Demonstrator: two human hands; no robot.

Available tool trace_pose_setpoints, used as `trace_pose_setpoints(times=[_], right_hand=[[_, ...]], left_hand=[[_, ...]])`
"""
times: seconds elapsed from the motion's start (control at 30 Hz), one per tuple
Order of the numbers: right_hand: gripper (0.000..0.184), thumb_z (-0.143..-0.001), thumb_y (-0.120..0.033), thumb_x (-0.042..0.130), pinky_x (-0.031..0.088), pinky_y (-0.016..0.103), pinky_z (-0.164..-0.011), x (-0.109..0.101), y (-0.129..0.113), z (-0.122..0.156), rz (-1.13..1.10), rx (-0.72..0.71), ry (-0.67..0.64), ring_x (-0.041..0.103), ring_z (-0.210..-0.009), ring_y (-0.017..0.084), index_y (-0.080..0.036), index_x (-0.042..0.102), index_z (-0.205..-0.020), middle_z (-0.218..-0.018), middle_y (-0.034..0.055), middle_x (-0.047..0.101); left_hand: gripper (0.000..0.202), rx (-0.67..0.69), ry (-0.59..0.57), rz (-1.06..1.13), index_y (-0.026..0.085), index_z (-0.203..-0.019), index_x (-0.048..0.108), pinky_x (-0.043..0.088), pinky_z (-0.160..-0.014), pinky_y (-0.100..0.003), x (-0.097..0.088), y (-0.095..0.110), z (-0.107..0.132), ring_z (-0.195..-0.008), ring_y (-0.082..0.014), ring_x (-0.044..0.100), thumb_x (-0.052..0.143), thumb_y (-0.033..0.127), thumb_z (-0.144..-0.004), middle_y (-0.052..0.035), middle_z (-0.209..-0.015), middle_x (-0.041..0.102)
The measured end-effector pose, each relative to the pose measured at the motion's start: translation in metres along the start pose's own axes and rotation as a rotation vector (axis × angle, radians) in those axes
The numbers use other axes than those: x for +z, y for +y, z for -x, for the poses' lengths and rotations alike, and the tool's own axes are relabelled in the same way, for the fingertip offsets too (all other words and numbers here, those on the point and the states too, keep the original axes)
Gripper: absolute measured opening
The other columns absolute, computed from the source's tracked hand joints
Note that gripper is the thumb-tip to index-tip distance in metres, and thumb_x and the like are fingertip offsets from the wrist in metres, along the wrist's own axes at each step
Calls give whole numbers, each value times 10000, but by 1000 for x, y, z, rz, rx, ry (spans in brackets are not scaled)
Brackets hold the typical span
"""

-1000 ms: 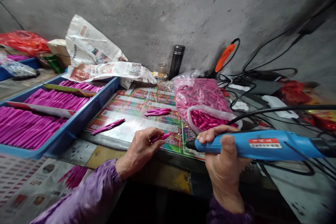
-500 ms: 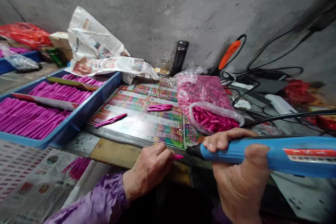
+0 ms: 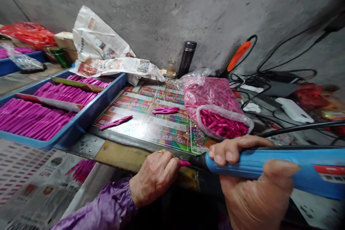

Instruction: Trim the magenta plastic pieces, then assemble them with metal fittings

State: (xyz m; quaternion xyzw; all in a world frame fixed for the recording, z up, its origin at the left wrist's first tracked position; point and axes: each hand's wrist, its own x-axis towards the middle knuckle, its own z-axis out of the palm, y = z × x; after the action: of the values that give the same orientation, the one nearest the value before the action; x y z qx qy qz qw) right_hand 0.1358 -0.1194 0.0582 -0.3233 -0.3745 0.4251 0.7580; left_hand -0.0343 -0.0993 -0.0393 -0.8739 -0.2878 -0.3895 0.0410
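My left hand [image 3: 154, 176] is closed around a small pink plastic piece [image 3: 184, 163] whose tip pokes out toward the right, at the bench's front edge. My right hand [image 3: 250, 183] grips a blue corded electric hand tool [image 3: 272, 164]; its black nose touches or nearly touches the pink tip. On the printed metal sheet [image 3: 151, 125] lie loose pink pieces [image 3: 115, 122] and a small pair [image 3: 165, 110]. A clear bag of short pink parts [image 3: 215, 106] sits just behind the tool.
A blue tray [image 3: 81, 120] full of magenta pieces stands at the left, crumpled newspaper [image 3: 99, 50] behind it. A black flask [image 3: 188, 58], a small jar, an orange-handled tool [image 3: 238, 55] and tangled black cables stand against the concrete wall. Newspaper with pink pieces lies lower left.
My left hand came back from the metal sheet to the bench's front edge with the pink piece. The blue tool moved down and closer, its nose meeting the piece's tip.
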Motion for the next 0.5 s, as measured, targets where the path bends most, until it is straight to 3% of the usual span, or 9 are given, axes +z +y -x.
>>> trace_pose_setpoints(times=[0.33,0.5], right_hand=[[473,-731,-652,815,506,287,-580,2,-1,2,26,-24,-16,500,-530,131,-224,626,-798,-598,-51,545],[472,-720,-642,829,506,282,-580,2,-2,3,21,-28,-17,503,-533,130,-221,630,-796,-599,-48,555]], left_hand=[[103,19,-12,-10,138,-936,556,381,-596,-294,1,0,7,-677,-166,512,533,40,-954,-36,-795,599],[126,31,12,-28,98,-1073,569,398,-585,-307,-1,0,2,-647,-168,510,506,54,-972,-29,-767,600]])
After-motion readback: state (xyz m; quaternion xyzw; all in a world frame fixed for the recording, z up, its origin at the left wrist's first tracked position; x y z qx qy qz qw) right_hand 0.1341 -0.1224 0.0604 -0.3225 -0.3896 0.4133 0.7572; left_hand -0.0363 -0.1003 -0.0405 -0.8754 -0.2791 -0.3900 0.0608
